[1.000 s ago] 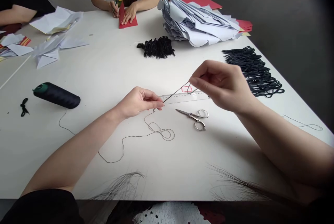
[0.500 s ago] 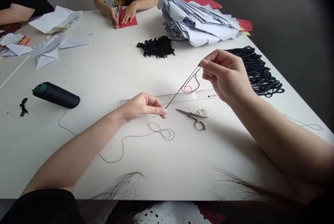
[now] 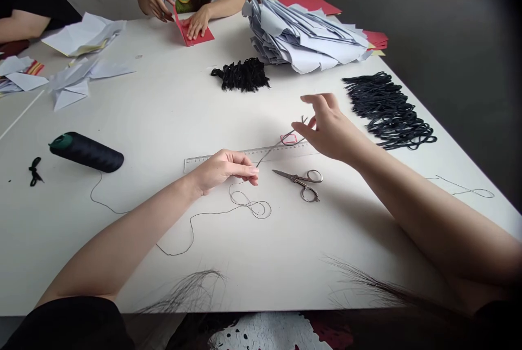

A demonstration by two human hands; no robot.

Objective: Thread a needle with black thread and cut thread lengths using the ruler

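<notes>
My left hand pinches a thin dark thread between thumb and fingertips, just above a white tabletop. The thread's slack lies in loops on the table below that hand, and a stiff strand of it rises up and to the right. My right hand hovers near the strand's upper end, fingers apart, apparently holding nothing. Steel scissors lie shut just right of my left fingertips, below a metal ruler.
A black thread spool lies at left, with black cord bundles beyond my hands. Further back are a tall pile of paper pieces and loose paper. A person across the table holds a tool over a red card.
My right hand has let go of the strand and moved down and left, its fingers now apart. The strand has sagged lower. The person across the table has lifted a tool.
</notes>
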